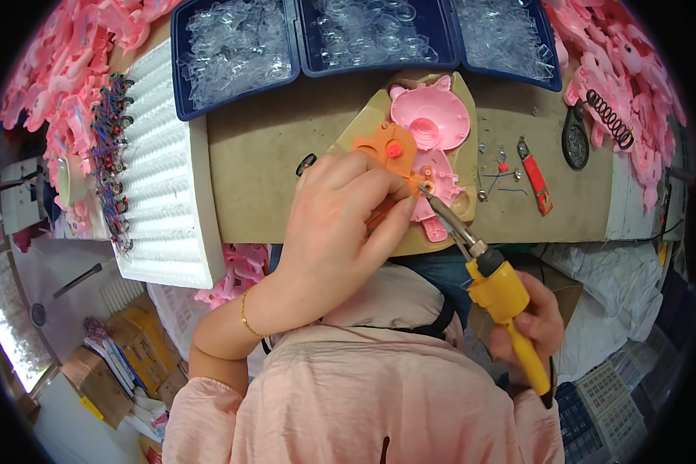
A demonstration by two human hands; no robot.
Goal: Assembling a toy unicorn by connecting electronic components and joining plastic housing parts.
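My right hand (535, 323) is wrapped around the handle of a yellow soldering iron (503, 292). Its metal tip points up and left, ending beside my left fingertips. My left hand (352, 205) reaches over an orange flat part (385, 145) with a red round piece (394, 149) on it. The thumb and index finger are pinched together by the iron's tip; what they grip is hidden. Under and beside them lies a pink plastic shell (435, 172), with a rounder pink shell half (441, 112) just beyond. Both sit in a tan shaped holder (462, 83).
Blue bins (295, 66) of clear plastic parts line the back. A white foam tray (166, 170) with wired parts stands left. A red cutter (535, 176), small metal bits, a black oval part (574, 138) and a black spring (609, 118) lie right. Pink shells (634, 85) pile up at both sides.
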